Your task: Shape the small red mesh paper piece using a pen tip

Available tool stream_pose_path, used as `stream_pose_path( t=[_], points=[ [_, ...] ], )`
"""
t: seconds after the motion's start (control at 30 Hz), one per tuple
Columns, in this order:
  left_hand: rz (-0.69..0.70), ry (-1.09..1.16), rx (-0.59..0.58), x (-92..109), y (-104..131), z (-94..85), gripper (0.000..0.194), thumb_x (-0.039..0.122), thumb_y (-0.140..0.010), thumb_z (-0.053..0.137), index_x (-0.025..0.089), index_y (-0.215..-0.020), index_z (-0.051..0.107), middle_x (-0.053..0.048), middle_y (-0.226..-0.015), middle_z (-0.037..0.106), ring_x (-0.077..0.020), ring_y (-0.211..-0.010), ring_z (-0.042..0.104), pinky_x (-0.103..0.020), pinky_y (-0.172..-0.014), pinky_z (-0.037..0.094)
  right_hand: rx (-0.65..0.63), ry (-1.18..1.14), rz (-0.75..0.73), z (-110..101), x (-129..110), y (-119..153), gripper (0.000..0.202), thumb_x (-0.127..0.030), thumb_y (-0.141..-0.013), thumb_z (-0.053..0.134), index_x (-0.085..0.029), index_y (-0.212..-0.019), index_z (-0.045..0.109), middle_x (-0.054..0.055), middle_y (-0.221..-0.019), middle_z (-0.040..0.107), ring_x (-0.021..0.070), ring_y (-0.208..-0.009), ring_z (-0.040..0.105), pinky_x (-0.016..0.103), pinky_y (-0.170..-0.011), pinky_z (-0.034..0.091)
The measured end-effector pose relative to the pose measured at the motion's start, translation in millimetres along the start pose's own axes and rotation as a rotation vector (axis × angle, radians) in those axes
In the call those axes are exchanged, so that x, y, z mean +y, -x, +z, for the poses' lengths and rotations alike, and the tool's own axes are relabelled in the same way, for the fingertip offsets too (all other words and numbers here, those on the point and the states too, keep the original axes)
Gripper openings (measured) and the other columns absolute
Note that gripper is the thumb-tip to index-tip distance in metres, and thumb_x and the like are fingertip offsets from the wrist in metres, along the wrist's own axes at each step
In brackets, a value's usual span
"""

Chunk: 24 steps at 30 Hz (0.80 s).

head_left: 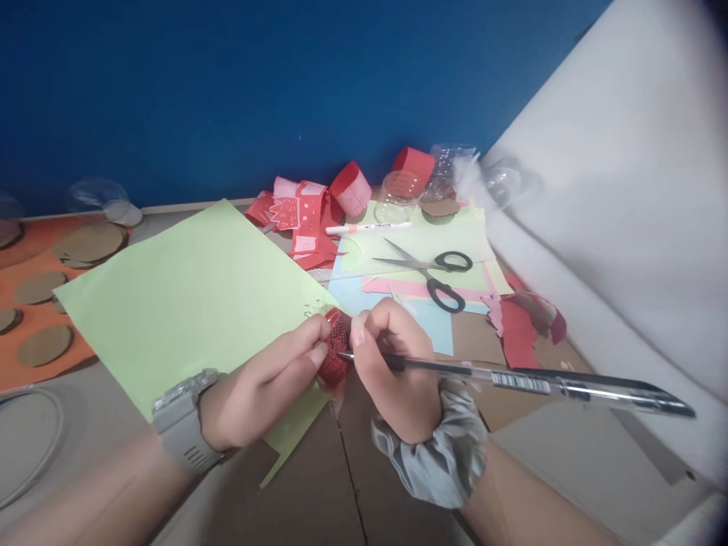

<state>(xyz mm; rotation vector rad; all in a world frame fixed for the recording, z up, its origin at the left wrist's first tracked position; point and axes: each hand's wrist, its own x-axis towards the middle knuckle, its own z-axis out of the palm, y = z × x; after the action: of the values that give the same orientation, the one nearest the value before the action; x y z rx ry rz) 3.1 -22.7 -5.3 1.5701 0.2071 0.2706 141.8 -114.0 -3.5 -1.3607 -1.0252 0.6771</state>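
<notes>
Between my hands is a small curved red piece with a dark crosshatch pattern (335, 364); it looks like paper, but I cannot be sure. My left hand (273, 379) pinches its left side between thumb and fingers. A clear-barrelled ballpoint pen (520, 381) lies in my right hand (401, 371), its tip pointing left and reaching the red piece. The right thumb and fingertips are closed near the piece's right edge; whether they also grip it is hard to tell. Under the left hand spreads a large light green sheet (193, 288).
Black-handled scissors (435, 267) lie spread on coloured paper sheets to the right, near a white marker (369, 227). Red paper shapes (310, 220) and clear plastic cups (398, 196) stand by the blue wall (284, 91). Cardboard discs (45, 345) rest on orange paper (34, 371) at left.
</notes>
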Motion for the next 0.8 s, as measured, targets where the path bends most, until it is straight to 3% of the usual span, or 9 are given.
stream_pose_path(
  t=[0.8],
  points=[
    [-0.011, -0.019, -0.002, -3.8, -0.3, 0.2, 0.026, 0.023, -0.105, 0.026, 0.017, -0.09, 0.048, -0.004, -0.089, 0.054, -0.0176, -0.083, 0.05, -0.031, -0.081, 0.041, -0.011, 0.039, 0.037, 0.8, 5.4, 0.2, 0.027, -0.019, -0.089, 0.053, -0.022, -0.066, 0.037, -0.007, -0.056, 0.037, 0.0087, -0.05, 0.034, 0.025, -0.047, 0.028]
  ],
)
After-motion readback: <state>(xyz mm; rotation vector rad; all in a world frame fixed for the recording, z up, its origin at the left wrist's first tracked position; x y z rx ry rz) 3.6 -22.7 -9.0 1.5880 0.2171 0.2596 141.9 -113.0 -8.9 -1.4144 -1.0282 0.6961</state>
